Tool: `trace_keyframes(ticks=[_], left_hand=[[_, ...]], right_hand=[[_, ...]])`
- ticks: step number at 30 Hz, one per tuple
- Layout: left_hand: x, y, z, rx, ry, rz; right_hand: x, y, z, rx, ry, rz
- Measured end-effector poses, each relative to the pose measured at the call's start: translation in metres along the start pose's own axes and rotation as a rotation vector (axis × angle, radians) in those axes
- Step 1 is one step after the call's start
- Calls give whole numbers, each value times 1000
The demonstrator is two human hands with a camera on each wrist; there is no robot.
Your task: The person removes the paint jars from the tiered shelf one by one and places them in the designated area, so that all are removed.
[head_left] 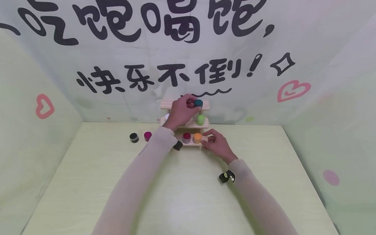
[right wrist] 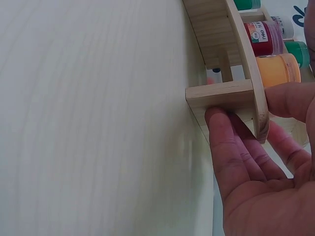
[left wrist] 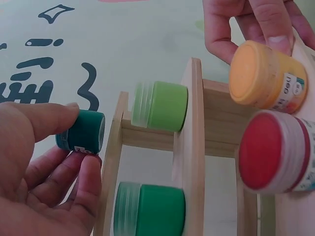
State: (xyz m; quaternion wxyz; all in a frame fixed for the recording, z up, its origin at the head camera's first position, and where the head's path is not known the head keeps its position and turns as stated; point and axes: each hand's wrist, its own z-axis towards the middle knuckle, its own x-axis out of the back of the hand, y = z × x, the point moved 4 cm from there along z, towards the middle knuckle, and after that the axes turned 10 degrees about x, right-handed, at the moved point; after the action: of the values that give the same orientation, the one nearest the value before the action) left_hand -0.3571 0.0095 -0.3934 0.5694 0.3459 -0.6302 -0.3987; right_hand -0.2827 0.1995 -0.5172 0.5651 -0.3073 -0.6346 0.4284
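Apparently shelving, left hand point(head_left: 182, 112) pinches teal jar point(left wrist: 84, 130), next needing level placement; right hand point(head_left: 217, 146) grips lower right corner of rack point(head_left: 167, 104).

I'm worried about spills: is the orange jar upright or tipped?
Upright: the orange jar stands base-down on the bottom shelf, its round top facing up.

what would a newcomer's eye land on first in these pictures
The big black writing across the back wall jumps out first. Below it, the left hand pinches a teal jar near the right end of the top shelf of a wooden rack. Lower down, a bright orange jar sits on the bottom shelf, beside the right hand.
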Motion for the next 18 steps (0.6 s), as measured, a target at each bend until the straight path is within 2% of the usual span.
trace_keyframes(ticks=[7, 15, 18], left_hand=[[16, -5, -16, 14, -13, -9], [39, -12, -37, -28, -5, -23], [46, -18, -44, -20, -9, -8]], right_hand=[[-1, -1, 2, -2, -5, 21], [-3, -2, 3, -1, -10, 31], [-3, -2, 2, 3, -9, 16]])
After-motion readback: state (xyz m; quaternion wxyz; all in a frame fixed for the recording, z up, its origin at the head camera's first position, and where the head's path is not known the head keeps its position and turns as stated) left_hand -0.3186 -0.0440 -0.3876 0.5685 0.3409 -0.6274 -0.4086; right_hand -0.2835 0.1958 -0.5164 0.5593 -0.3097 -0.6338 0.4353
